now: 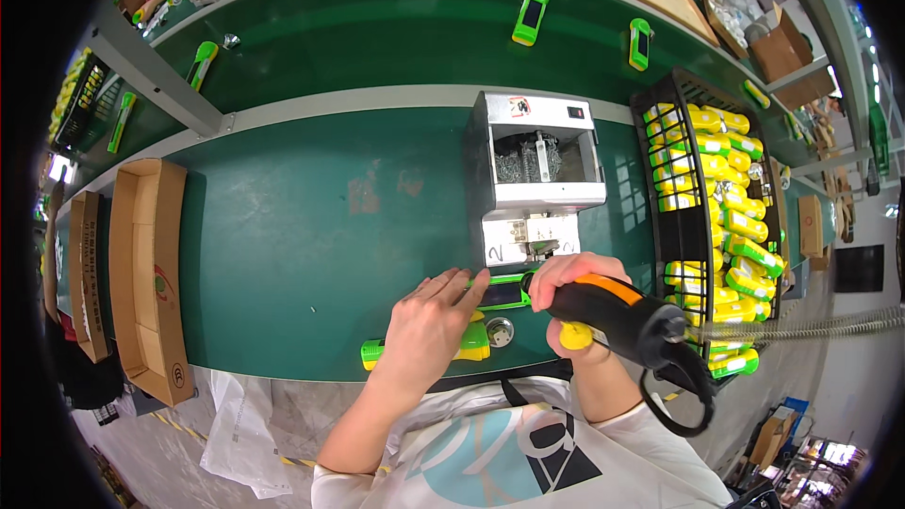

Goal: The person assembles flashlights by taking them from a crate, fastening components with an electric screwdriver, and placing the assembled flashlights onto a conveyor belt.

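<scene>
My right hand (564,285) grips a black and orange electric screwdriver (617,314), its tip pointing left at a green and black plastic part (501,291) on the green table. My left hand (429,325) presses flat on that part, fingers spread over its left end. A second green and yellow part (377,350) lies under my left palm near the table's front edge. A small round metal piece (499,330) sits between my two hands.
A grey metal screw feeder box (534,165) stands just behind my hands. A black wire crate (681,226) of yellow and green parts is at the right. Open cardboard boxes (146,273) lie at the left. More green parts (530,14) ride the far belt.
</scene>
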`<state>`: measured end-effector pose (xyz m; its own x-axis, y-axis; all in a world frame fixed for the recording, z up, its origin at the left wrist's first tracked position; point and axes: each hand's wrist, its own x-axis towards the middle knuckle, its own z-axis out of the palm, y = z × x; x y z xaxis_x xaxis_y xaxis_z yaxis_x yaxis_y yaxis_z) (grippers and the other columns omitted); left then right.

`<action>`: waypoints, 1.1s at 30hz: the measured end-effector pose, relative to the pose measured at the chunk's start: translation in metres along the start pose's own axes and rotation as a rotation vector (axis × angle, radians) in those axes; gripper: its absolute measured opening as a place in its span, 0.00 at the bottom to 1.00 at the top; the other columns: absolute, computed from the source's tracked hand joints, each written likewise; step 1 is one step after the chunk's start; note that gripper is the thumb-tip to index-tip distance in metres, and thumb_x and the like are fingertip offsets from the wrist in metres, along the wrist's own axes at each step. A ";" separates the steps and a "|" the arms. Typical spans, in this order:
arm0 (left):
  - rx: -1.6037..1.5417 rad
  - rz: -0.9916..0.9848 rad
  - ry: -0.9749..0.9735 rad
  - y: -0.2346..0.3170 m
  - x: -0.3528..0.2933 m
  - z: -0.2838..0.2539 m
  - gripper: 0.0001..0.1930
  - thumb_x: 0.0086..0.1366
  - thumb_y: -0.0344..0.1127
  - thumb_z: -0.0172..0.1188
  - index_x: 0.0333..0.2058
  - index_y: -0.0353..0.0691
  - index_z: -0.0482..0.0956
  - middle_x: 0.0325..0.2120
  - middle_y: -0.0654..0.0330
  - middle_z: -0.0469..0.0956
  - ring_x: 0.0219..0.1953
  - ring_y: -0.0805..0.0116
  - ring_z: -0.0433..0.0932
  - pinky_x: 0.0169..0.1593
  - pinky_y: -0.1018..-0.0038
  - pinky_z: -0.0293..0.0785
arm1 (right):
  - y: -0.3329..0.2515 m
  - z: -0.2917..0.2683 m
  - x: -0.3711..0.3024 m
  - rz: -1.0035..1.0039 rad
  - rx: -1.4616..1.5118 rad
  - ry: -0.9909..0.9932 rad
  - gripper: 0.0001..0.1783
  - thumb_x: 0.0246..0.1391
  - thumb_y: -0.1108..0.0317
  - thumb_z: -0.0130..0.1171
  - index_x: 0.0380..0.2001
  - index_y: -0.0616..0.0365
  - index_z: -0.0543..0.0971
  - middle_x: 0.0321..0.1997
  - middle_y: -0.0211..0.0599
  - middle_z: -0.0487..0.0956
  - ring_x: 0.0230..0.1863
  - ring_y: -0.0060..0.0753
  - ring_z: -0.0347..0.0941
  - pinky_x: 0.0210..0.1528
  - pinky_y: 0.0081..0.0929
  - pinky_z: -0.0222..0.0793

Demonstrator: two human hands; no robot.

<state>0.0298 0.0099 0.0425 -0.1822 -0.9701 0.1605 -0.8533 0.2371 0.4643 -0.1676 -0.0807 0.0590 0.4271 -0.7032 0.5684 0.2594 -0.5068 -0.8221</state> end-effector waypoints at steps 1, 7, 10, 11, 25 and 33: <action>-0.001 0.007 -0.007 0.000 0.000 0.000 0.26 0.58 0.27 0.67 0.58 0.40 0.83 0.49 0.56 0.85 0.54 0.58 0.84 0.52 0.65 0.84 | -0.001 0.000 -0.001 0.016 -0.044 -0.003 0.33 0.59 0.44 0.73 0.50 0.58 0.69 0.28 0.37 0.76 0.25 0.30 0.74 0.29 0.31 0.74; 0.035 -0.007 -0.006 0.003 -0.006 0.000 0.28 0.57 0.28 0.68 0.59 0.41 0.82 0.46 0.58 0.84 0.52 0.60 0.84 0.48 0.65 0.84 | -0.022 0.007 -0.006 0.019 0.163 0.292 0.35 0.60 0.40 0.69 0.52 0.58 0.70 0.28 0.39 0.77 0.25 0.35 0.76 0.29 0.34 0.75; 0.044 0.017 -0.015 0.006 -0.003 -0.004 0.28 0.57 0.28 0.69 0.59 0.42 0.81 0.47 0.58 0.84 0.52 0.60 0.84 0.48 0.65 0.84 | -0.046 -0.008 0.008 -0.194 0.310 0.341 0.35 0.62 0.41 0.68 0.53 0.60 0.69 0.28 0.41 0.78 0.25 0.37 0.76 0.28 0.36 0.76; 0.046 0.025 -0.021 0.005 -0.002 -0.005 0.28 0.57 0.28 0.69 0.59 0.42 0.81 0.47 0.58 0.84 0.52 0.60 0.84 0.48 0.65 0.84 | -0.046 -0.012 0.012 -0.236 0.255 0.327 0.37 0.63 0.37 0.64 0.54 0.60 0.68 0.28 0.41 0.78 0.24 0.36 0.75 0.29 0.35 0.76; 0.019 -0.053 -0.022 0.005 -0.001 0.001 0.27 0.59 0.32 0.71 0.59 0.47 0.83 0.47 0.61 0.85 0.52 0.61 0.84 0.48 0.64 0.84 | -0.019 -0.007 0.034 -0.098 0.043 0.419 0.48 0.58 0.24 0.59 0.55 0.62 0.64 0.24 0.37 0.74 0.20 0.32 0.71 0.24 0.30 0.72; 0.011 -0.020 -0.020 0.008 0.000 -0.002 0.26 0.58 0.30 0.68 0.58 0.40 0.82 0.49 0.55 0.84 0.54 0.58 0.84 0.52 0.65 0.85 | -0.017 -0.007 0.023 -0.079 -0.120 0.192 0.37 0.61 0.39 0.68 0.53 0.59 0.67 0.26 0.38 0.76 0.24 0.33 0.74 0.28 0.32 0.76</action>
<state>0.0240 0.0119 0.0479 -0.1744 -0.9755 0.1338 -0.8624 0.2169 0.4574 -0.1685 -0.0919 0.0858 0.2338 -0.7355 0.6359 0.1760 -0.6112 -0.7716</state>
